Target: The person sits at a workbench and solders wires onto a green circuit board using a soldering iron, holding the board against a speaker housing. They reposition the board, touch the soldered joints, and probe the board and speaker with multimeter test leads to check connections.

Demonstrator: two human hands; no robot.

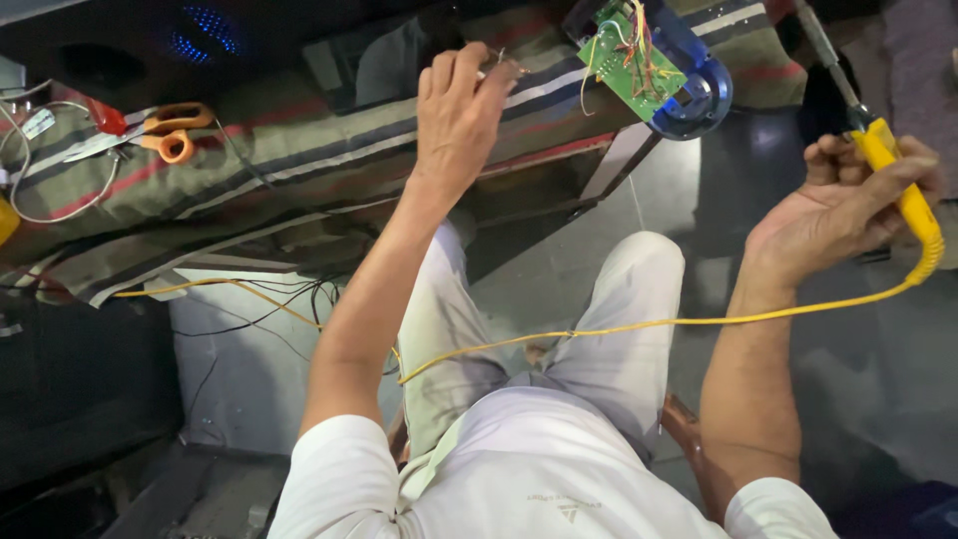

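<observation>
My left hand (457, 110) reaches out over the striped cloth (299, 150) on the bench, its fingertips pinching a thin piece of wire (502, 62). My right hand (848, 205) is off to the right, closed around the yellow handle of a soldering iron (898, 185), whose metal shaft points up and away. The iron's yellow cord (639, 324) runs left across my lap. A green circuit board (627, 60) with coloured wires sits in a blue round housing (699, 95) at the bench edge, between my two hands.
Orange-handled scissors (160, 130) and a red-handled tool (105, 120) lie on the cloth at the left, beside a white cable (20, 170). Thin black and yellow wires (259, 299) hang below the bench. A dark tiled floor (858, 369) lies beneath my white-trousered knees (639, 279).
</observation>
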